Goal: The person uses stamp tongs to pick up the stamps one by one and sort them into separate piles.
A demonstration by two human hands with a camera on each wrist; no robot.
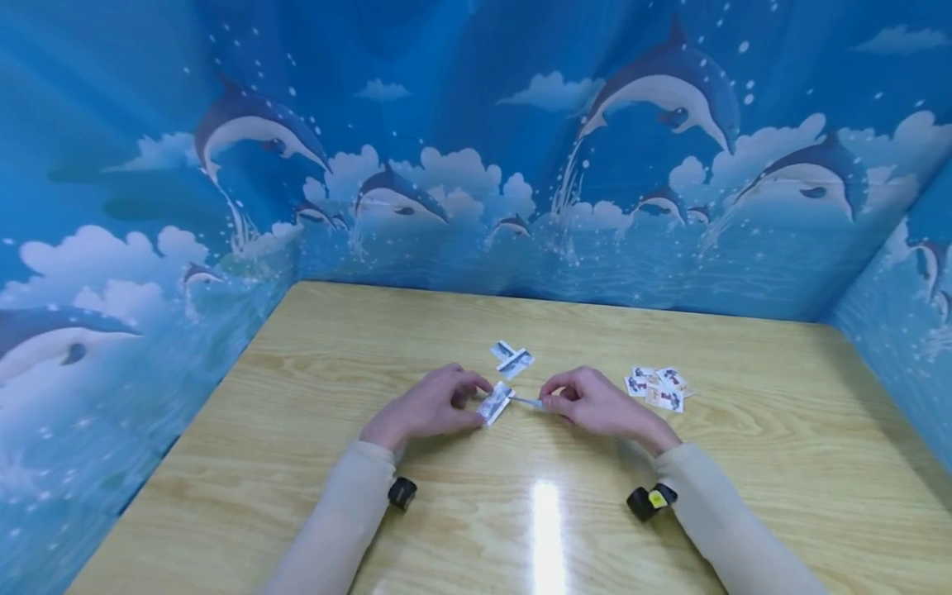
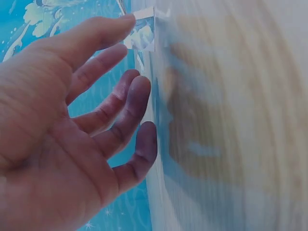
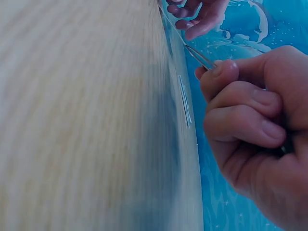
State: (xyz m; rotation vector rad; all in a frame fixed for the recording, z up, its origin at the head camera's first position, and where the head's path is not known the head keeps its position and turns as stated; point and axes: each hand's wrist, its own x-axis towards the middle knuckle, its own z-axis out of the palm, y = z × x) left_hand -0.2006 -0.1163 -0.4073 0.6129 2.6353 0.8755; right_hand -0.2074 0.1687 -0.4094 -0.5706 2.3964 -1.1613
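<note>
My left hand [image 1: 439,401] is at a small printed card [image 1: 494,403], thumb and index finger at its left edge. In the left wrist view the thumb tip touches the card [image 2: 143,33], while the other fingers are loosely bent beside it. My right hand [image 1: 591,401] pinches a pair of tweezers [image 1: 528,402] between thumb and index finger. Its two thin arms meet at a point, seen in the right wrist view as tweezers [image 3: 197,55]. That point reaches the card's upper right edge; whether it grips anything there is too small to tell.
Two similar cards [image 1: 513,362] overlap just beyond the hands. Right of my right hand lies a loose group of picture cards [image 1: 662,390]. The wooden table [image 1: 461,512] meets a dolphin-printed curtain [image 1: 461,273] at its back edge.
</note>
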